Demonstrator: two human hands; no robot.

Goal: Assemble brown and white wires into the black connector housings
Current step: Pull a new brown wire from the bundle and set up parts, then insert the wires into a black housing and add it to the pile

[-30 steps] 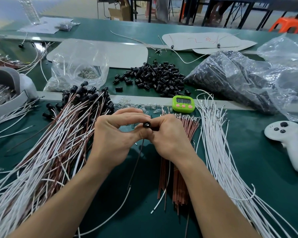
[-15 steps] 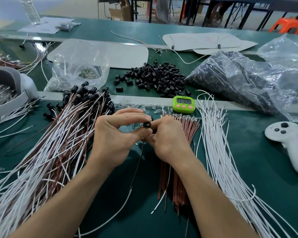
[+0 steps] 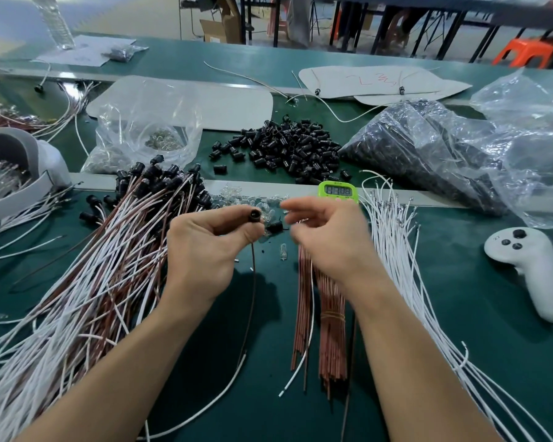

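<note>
Table (image 3: 492, 346), near half: heap of housed wires (image 3: 93, 282) at left, housing ends pointing away. Tied wire bundle (image 3: 329, 330) at centre. Loose wire spread (image 3: 393, 256) just right of it, running near to far. Timer (image 3: 338, 190) at the bundle's far end, by the cross strip.

Behind the strip: housing pile (image 3: 288, 148) at centre, small parts bag (image 3: 147, 135) to its left, large bag (image 3: 428, 154) to its right.

Controller (image 3: 530, 266) at far right, well apart from the spread.

Left hand (image 3: 201, 250) holds one housing (image 3: 255, 215) above centre. Right hand (image 3: 329, 240) is near it, apart.

1 head-worn wide view, facing forward and down, close over worktable (image 3: 470, 330)
</note>
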